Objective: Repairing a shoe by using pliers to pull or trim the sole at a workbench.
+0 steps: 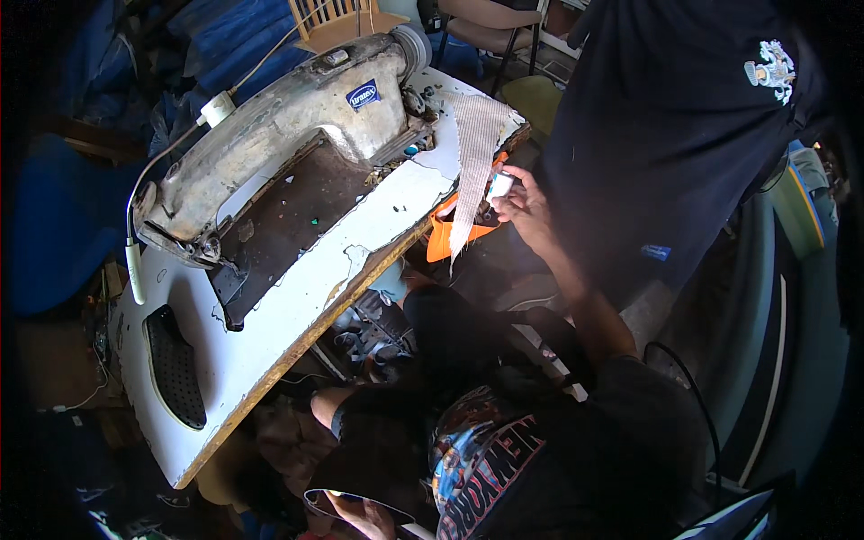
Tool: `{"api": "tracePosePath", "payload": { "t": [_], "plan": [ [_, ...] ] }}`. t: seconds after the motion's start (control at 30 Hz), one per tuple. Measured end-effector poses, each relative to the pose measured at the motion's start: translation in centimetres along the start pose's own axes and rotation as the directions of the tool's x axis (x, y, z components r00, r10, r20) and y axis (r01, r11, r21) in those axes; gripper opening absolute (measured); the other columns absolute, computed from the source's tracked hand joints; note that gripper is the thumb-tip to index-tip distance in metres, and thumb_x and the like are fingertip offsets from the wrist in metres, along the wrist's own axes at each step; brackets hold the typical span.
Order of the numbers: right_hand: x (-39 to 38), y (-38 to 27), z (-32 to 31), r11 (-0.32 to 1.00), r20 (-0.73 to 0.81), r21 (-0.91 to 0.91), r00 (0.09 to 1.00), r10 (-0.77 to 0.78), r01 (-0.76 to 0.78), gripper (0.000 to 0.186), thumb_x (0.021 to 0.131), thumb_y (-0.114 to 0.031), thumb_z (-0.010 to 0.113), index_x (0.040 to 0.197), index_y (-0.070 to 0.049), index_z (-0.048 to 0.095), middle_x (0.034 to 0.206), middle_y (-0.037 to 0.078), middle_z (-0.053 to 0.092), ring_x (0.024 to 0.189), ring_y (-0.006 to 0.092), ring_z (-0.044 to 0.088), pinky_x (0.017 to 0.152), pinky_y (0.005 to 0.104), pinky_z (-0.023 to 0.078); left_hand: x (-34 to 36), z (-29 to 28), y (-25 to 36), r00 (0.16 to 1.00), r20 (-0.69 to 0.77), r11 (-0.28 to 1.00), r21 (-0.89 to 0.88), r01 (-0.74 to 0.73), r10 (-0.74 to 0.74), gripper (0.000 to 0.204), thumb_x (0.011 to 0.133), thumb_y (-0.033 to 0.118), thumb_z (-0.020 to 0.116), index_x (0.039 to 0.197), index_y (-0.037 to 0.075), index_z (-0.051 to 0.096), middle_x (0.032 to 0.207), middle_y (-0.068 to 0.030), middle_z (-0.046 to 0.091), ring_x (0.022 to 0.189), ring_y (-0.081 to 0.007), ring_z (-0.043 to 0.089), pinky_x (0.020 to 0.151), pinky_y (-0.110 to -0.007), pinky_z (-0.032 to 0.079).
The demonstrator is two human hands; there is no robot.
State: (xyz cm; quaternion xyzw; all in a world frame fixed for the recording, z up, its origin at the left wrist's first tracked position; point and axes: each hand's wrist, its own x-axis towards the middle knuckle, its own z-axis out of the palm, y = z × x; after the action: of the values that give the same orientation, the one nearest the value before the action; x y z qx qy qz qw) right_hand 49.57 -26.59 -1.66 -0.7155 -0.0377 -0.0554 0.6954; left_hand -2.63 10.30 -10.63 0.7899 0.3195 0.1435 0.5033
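Observation:
My right hand (526,209) is raised at the far edge of the worktable, its thumb and fingers closed around a small white object (500,186) with a blue-green mark. I cannot make out its exact kind. Beside that hand, a strip of beige ribbed fabric (477,135) hangs over the table edge. Something orange (439,239) shows below the strip. At the lower edge my left hand (364,515) shows only in part, next to a dark thing with a thin pale curved rim. Its fingers are mostly hidden.
An old sewing machine (297,121) stands on the chipped white table (297,292). A dark perforated shoe-shaped piece (174,369) lies at the near left. A white lamp on a cord (135,273) hangs by the machine. Large navy cloth (666,135) fills the right; chairs (486,20) stand behind.

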Motion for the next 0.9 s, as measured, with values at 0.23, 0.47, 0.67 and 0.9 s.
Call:
{"api": "tracePosePath", "payload": {
  "t": [0.23, 0.47, 0.67, 0.9],
  "plan": [
    [-0.5, -0.2, 0.3, 0.999, 0.098, 0.030, 0.995, -0.034, 0.031, 0.075, 0.083, 0.006, 0.069, 0.147, -0.012, 0.034, 0.110, 0.009, 0.065, 0.094, 0.0141, 0.065, 0.072, 0.0279, 0.057, 0.1, 0.0, -0.2, 1.000, -0.005, 0.999, -0.045, -0.014, 0.013, 0.084, 0.091, 0.024, 0.071, 0.155, 0.015, 0.019, 0.152, -0.0126, 0.033, 0.130, -0.0306, 0.041, 0.111, -0.041, 0.032],
    [-0.9, -0.6, 0.5, 0.999, 0.085, 0.046, 0.996, -0.018, 0.014, 0.081, 0.083, 0.007, 0.068, 0.151, -0.013, 0.029, 0.113, 0.008, 0.065, 0.099, 0.0147, 0.065, 0.072, 0.0268, 0.057, 0.3, 0.0, -0.3, 1.000, -0.007, 0.996, -0.089, -0.026, 0.026, 0.084, 0.090, 0.024, 0.071, 0.155, 0.013, 0.020, 0.151, -0.0132, 0.034, 0.130, -0.0307, 0.041, 0.111, -0.041, 0.033],
    [-1.2, -1.0, 0.4, 0.952, 0.164, 0.294, 0.986, 0.042, -0.089, 0.076, 0.087, -0.004, 0.069, 0.152, -0.016, 0.031, 0.113, 0.006, 0.065, 0.090, 0.0123, 0.064, 0.070, 0.0280, 0.057, 0.4, 0.2, -0.2, 0.999, -0.011, 0.991, -0.128, -0.036, 0.035, 0.084, 0.090, 0.024, 0.072, 0.155, 0.012, 0.020, 0.151, -0.0138, 0.035, 0.130, -0.0307, 0.041, 0.111, -0.042, 0.033],
    [-1.2, -1.0, 0.8, 0.927, 0.119, 0.356, 0.990, 0.081, -0.118, 0.064, 0.097, -0.017, 0.063, 0.153, -0.020, 0.033, 0.108, 0.007, 0.066, 0.078, 0.0088, 0.061, 0.068, 0.0269, 0.056, 0.9, 0.6, 0.0, 0.998, -0.023, 0.982, -0.182, -0.054, 0.051, 0.084, 0.090, 0.023, 0.072, 0.154, 0.010, 0.020, 0.150, -0.0144, 0.036, 0.130, -0.0308, 0.042, 0.111, -0.042, 0.034]
  ]
}}
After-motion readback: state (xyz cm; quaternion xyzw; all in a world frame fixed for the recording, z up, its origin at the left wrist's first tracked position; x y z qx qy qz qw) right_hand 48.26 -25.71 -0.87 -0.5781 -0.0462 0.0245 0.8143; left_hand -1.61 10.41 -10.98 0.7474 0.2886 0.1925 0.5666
